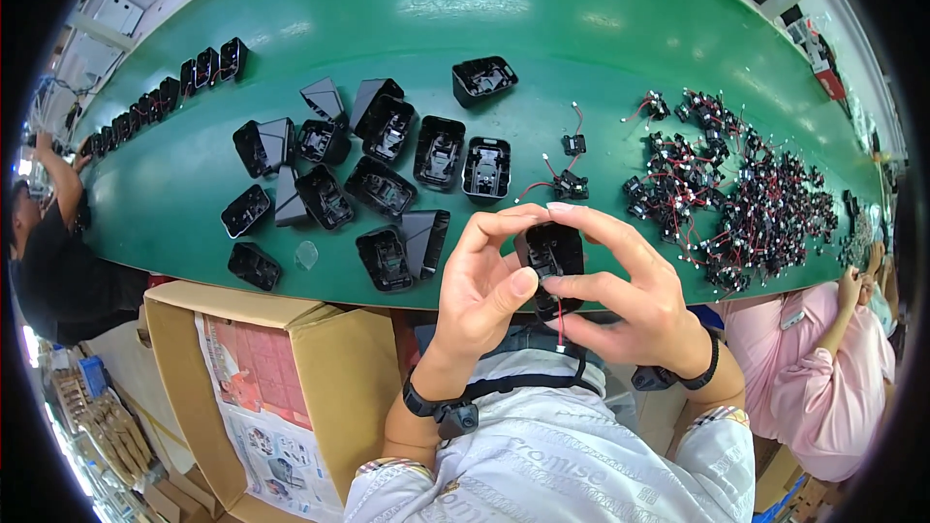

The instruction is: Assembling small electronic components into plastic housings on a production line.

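Note:
Between my two hands, over the table's near edge, is a black plastic housing (551, 254) with its open side facing me. My left hand (489, 281) grips its left side, thumb at the rim and fingers round the far edge. My right hand (630, 291) holds the right side, with a finger reaching into the opening. A red wire (560, 318) with a small white connector hangs from the housing's lower end. What my right finger presses inside is mostly hidden. Just beyond lie two small black wired parts, the closer one a black module (570, 184) with red leads.
Several more black housings (441, 150) lie scattered left of centre on the green table (465, 5). A heap of wired modules (765, 203) spreads at right. Housings stand in a row (145, 108) at far left. An open cardboard box (349, 383) sits below the edge. People are at both sides.

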The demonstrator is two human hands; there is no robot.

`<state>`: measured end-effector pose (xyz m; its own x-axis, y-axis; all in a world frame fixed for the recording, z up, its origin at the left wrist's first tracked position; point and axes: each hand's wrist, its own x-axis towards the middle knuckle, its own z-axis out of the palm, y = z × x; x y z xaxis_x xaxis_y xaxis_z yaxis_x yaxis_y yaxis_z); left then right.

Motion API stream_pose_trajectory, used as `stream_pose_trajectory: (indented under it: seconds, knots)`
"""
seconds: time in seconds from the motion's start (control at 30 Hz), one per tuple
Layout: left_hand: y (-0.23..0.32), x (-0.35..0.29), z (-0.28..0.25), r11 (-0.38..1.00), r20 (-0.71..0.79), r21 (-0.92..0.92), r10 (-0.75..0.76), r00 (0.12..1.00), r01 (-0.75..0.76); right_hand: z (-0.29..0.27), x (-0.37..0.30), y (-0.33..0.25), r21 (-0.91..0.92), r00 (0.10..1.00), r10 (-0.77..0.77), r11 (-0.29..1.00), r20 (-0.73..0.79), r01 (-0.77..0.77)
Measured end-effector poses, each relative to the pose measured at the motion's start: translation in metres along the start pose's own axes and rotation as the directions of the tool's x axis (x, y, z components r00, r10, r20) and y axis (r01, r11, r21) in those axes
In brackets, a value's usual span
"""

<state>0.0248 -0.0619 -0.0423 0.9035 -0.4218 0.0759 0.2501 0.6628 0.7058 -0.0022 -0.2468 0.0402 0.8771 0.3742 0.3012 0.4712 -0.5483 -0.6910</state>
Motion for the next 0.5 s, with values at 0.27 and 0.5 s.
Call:
stream_pose_trajectory:
  seconds: [0.27, 0.5]
  knots:
    - [0.016, 0.003, 0.009, 0.985, -0.081, 0.155, -0.064, 0.995, 0.076, -0.012, 0.021, 0.017, -0.035, 0.995, -0.077, 0.996, 0.06, 0.079]
    - [0.076, -0.018, -0.003, 0.471, -0.077, 0.867, 0.447, 0.891, -0.161, -0.058, 0.161, 0.144, -0.382, 0.999, 0.036, 0.923, -0.041, -0.049]
